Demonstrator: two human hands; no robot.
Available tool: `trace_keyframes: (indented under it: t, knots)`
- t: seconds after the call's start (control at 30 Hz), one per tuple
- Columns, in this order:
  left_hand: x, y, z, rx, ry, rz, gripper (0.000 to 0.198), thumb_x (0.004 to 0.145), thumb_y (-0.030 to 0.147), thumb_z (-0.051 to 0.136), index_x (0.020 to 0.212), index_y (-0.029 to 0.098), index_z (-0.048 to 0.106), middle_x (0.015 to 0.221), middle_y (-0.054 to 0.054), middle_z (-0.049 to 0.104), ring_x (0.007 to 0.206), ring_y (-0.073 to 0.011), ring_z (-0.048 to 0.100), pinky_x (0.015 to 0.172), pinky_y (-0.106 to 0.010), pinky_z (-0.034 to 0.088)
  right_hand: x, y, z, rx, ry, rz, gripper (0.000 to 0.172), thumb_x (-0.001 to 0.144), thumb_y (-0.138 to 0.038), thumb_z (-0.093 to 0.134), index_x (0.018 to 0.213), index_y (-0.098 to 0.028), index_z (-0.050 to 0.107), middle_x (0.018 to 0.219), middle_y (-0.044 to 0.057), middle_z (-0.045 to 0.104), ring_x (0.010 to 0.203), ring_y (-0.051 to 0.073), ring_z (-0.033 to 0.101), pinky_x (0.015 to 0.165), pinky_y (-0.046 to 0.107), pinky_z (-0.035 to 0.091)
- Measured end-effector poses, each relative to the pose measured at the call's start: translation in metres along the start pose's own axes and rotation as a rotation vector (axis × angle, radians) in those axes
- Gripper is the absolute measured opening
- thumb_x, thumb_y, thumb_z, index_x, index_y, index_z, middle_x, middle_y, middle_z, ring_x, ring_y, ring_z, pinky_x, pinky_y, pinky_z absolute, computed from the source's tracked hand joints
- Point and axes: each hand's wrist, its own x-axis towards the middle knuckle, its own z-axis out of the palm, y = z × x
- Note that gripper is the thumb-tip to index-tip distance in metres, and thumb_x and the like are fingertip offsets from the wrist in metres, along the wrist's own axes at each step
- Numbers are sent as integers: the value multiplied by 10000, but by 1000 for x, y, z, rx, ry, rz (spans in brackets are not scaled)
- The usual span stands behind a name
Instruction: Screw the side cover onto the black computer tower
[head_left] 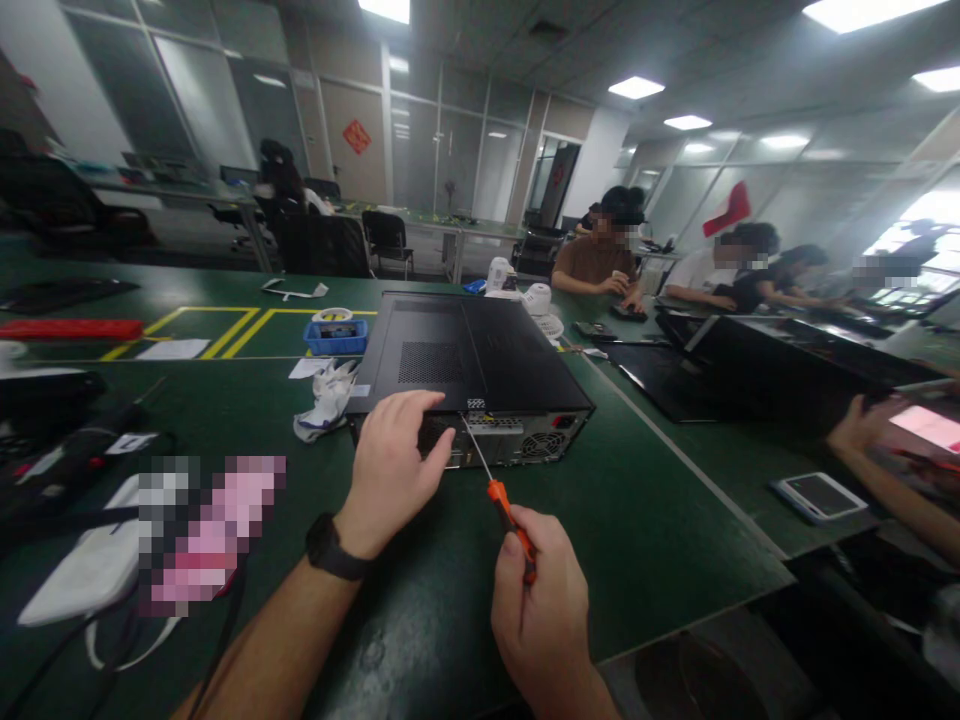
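A black desktop computer case [510,350] lies on its side on the green table [420,620], its rear panel with the fan grille [544,445] facing me. My right hand [544,600] is wrapped round the orange and black handle of a screwdriver [496,492]. The thin shaft slants up and left, and its tip meets the case's rear top edge. Against the left part of that edge rests my left hand [394,455], fingers bent over the top panel and thumb apart, holding nothing. A dark watch [334,548] is on the left wrist.
White gloves [328,400] and a blue basket [335,338] sit left of the case. Further left lie a white device [97,560], a pink item [221,530] and cables. At right, another person's hand [862,425] is near a second black case [795,370].
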Motion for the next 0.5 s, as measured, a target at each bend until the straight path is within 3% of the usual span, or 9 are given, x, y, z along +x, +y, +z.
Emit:
trace_keyframes:
  t: [0.07,0.17,0.33,0.5]
  knots:
    - [12,-8,1,57,-108,110,450,937,254,664,1379,188,618,1445,-138,672,1373,-306,591,1169,-509,443,3,-1,0,-10,32,-4,230,1000,-149,492,1200,-202,593,890,63,723,752,202,726,659,321,597]
    - [21,-15,8,156,-168,128,467,944,254,674,1399,154,637,1496,-150,650,1441,-328,553,1202,-536,405,7,-2,1,-20,84,26,210,1015,-171,490,1177,-217,614,891,59,747,732,206,744,644,319,595]
    - [21,-14,18,230,-160,109,360,967,261,663,1310,160,714,1430,-154,698,1384,-328,618,1148,-532,441,8,-7,2,-4,66,67,199,1007,-227,515,1191,-203,590,908,71,719,743,211,719,638,332,591]
    - [19,-13,20,229,-123,108,337,958,282,695,1278,185,736,1416,-139,708,1365,-321,636,1131,-527,453,5,-9,6,-18,65,16,158,977,-142,531,1105,-209,593,827,36,684,695,179,686,630,302,572]
